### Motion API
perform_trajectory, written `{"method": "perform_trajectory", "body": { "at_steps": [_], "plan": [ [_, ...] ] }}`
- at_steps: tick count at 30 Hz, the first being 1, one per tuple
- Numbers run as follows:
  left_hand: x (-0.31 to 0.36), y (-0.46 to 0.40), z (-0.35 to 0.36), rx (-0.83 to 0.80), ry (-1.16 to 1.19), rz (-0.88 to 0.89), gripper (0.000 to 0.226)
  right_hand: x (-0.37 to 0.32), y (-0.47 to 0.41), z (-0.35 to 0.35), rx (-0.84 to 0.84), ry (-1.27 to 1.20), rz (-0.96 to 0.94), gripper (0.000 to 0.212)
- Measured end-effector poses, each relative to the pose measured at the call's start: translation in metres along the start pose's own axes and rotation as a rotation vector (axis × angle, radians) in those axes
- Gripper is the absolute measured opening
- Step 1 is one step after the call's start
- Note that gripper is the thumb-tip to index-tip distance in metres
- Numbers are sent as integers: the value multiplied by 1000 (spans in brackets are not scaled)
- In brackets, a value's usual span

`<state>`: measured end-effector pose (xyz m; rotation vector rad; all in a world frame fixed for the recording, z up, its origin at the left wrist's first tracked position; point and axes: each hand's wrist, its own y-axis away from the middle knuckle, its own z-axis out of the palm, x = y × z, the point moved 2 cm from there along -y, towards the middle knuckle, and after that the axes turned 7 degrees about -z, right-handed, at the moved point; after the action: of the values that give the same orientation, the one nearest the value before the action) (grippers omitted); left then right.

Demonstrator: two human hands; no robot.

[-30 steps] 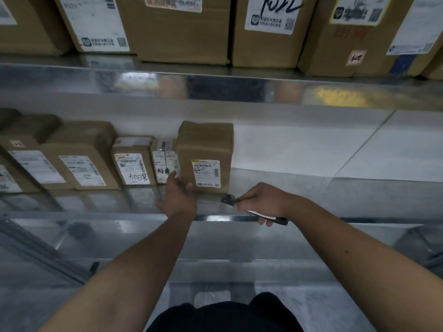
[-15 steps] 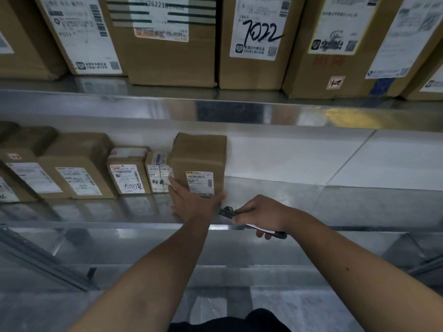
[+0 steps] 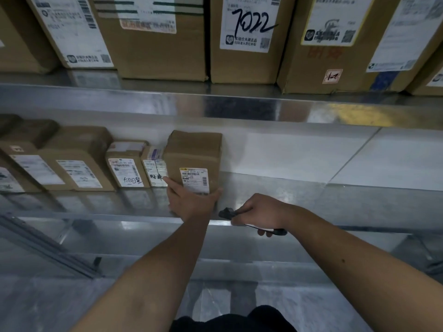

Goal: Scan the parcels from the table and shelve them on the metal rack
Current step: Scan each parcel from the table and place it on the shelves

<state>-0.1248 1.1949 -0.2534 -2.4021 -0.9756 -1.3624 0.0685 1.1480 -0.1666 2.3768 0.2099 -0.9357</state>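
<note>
A brown cardboard parcel (image 3: 195, 154) with a small white label stands upright on the middle shelf of the metal rack (image 3: 299, 202), at the right end of a row of parcels. My left hand (image 3: 190, 200) lies flat against its lower front, fingers spread across the bottom edge. My right hand (image 3: 260, 212) hovers just right of it over the shelf's front lip, closed around a black handheld scanner (image 3: 226, 213) whose tip points toward the parcel.
Several smaller labelled parcels (image 3: 125, 167) line the shelf to the left. Large cartons (image 3: 244, 44) fill the shelf above. The shelf right of the parcel is bare metal. A lower shelf (image 3: 143, 267) and a diagonal brace (image 3: 48, 248) lie below.
My left hand has moved from the parcel's left edge onto its lower front. The view has shifted closer to the rack. My right hand with the scanner has hardly moved.
</note>
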Motion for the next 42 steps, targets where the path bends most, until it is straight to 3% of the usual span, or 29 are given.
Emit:
{"method": "perform_trajectory", "body": {
  "at_steps": [15,18,21,28,35,42],
  "plan": [
    [-13,4,-12,-109,52,-68,159,-10,17,8,13,-19,58,24],
    [-21,15,-26,-164,48,-16,120,-15,30,14,21,-34,84,32],
    [-35,28,-35,-281,-92,60,79,-22,45,24,36,-78,114,25],
    [-46,68,-40,-628,-310,375,43,-12,95,58,110,-140,256,29],
    [-24,136,-1,-1004,-542,644,45,38,179,72,280,-247,435,42],
    [6,261,67,-1220,-681,810,58,114,297,73,439,-402,546,32]
  ]
}}
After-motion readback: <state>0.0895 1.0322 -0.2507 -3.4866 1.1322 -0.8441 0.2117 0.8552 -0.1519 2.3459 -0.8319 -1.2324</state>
